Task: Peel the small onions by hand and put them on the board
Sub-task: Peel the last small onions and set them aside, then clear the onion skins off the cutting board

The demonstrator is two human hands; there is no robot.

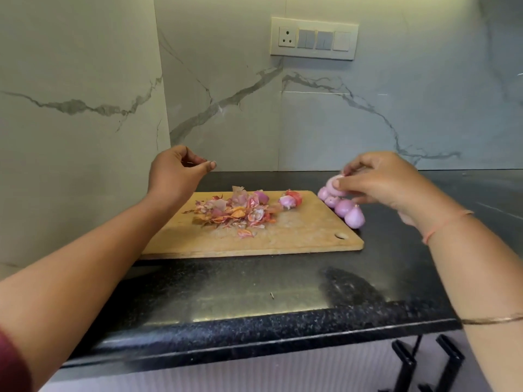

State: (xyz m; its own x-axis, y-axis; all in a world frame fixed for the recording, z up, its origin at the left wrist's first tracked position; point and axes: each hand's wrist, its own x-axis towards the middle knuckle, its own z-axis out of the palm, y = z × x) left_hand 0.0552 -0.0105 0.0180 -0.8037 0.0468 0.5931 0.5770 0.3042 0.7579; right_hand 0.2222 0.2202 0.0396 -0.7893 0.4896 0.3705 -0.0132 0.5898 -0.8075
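Black counter bears a wooden board; right hand pinches a peeled onion, left hand loosely curled, empty.

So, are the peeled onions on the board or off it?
Off. The peeled onions lie in a cluster on the black counter just past the board's right edge; the right hand holds another onion above them.
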